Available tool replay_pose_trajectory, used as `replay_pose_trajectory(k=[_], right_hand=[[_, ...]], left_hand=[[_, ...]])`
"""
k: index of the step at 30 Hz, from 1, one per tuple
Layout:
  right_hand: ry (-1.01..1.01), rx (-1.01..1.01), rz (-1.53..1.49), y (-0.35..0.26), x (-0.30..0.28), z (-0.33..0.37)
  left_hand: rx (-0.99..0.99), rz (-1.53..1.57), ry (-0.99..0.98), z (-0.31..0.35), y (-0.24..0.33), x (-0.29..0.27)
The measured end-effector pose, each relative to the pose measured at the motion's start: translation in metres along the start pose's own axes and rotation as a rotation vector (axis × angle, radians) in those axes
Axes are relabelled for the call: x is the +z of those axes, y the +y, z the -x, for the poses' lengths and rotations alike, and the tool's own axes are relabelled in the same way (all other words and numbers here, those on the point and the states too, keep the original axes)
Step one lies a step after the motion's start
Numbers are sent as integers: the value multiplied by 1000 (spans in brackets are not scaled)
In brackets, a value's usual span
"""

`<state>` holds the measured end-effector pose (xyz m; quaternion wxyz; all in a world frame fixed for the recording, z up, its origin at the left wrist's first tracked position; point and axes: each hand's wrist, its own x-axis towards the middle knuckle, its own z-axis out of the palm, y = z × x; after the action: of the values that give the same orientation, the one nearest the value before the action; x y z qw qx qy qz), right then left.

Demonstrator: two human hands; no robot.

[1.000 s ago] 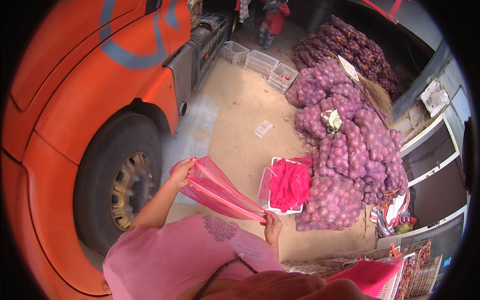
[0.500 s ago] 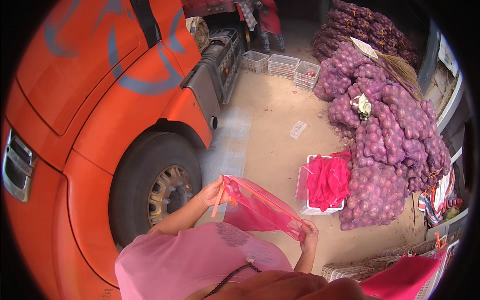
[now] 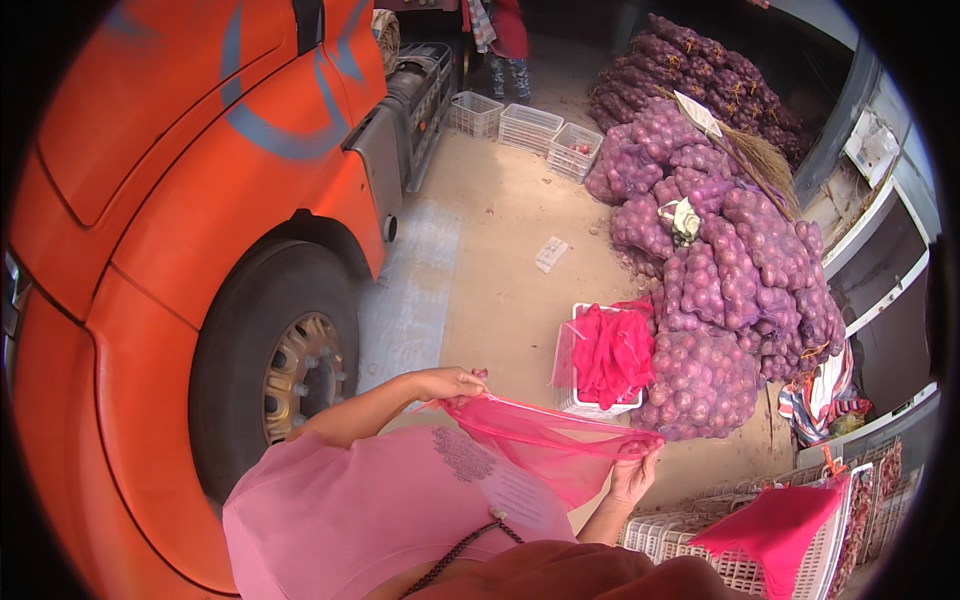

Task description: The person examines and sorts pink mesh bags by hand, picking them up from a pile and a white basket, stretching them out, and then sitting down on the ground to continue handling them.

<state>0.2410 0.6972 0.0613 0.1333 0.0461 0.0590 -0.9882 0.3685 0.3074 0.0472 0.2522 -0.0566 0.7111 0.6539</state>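
A pink mesh bag point(image 3: 545, 445) is stretched taut in front of my chest, its upper edge running between my two hands. My left hand point(image 3: 450, 383) pinches one end of that edge. At the other end my right hand point(image 3: 632, 478) is closed on the mesh, lower and farther right, with part of the fingers behind the fabric. Beyond the bag stands a white plastic crate point(image 3: 600, 409) heaped with more pink mesh bags point(image 3: 612, 350). Beside it on the right, a full mesh sack of onions point(image 3: 700, 388) rests on the floor.
An orange truck point(image 3: 215, 190) with a large wheel point(image 3: 275, 350) fills the left. Onion sacks point(image 3: 770, 255) pile up at right, a broom point(image 3: 758, 160) on them. White crates point(image 3: 530, 128) and a person point(image 3: 510, 50) are at the back. Crates point(image 3: 655, 535) stand near lower right.
The bag's edge has been pulled wider between my hands, and the orange strip by my left hand no longer shows. My right hand has shifted slightly right. The view has swung right.
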Motion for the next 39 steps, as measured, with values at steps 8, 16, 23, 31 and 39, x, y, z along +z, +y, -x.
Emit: replay_pose_trajectory(k=[8,16,23,31,39], right_hand=[[-153,102,-46,65,-5,38],[-61,73,1263,174,49,98],[-145,21,1811,164,-15,92],[-24,-69,1719,97,-15,93],[-99,58,1542,70,-2,116]], left_hand=[[56,-593,201,62,-46,-21],[77,393,777,116,-108,-110],[365,1160,803,143,-100,-96],[328,911,409,145,-93,-13],[264,669,75,188,-89,102]])
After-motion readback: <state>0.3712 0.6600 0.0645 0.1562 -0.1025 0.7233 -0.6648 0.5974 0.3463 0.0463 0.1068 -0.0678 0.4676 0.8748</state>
